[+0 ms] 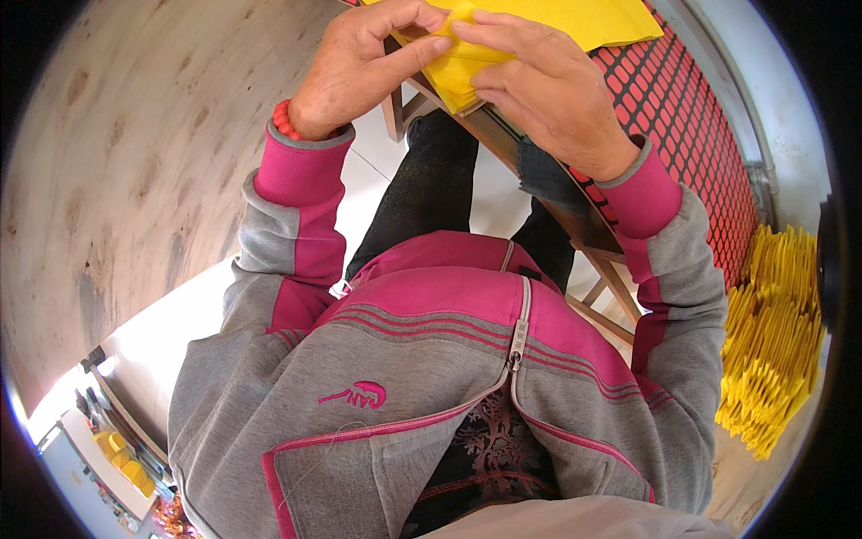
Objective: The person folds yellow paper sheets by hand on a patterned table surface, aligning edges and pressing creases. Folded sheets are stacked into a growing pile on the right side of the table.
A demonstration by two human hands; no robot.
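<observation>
At the top of the head view, both hands meet over a folded yellow sheet of thin, creased material; paper or cloth, I cannot tell. My left hand, with a red bead bracelet at its wrist, pinches the upper edge between thumb and fingers. My right hand grips the fold from the other side, fingertips close to the left thumb. Beneath and beyond the hands, a larger flat yellow sheet lies on the table. The folded piece hangs partly over the table's near edge.
The table has a red-and-black patterned cover and a wooden edge with legs below. A tall pile of folded yellow pieces stands at the right. A wooden board surface fills the left. Dark cloth hangs at the table edge.
</observation>
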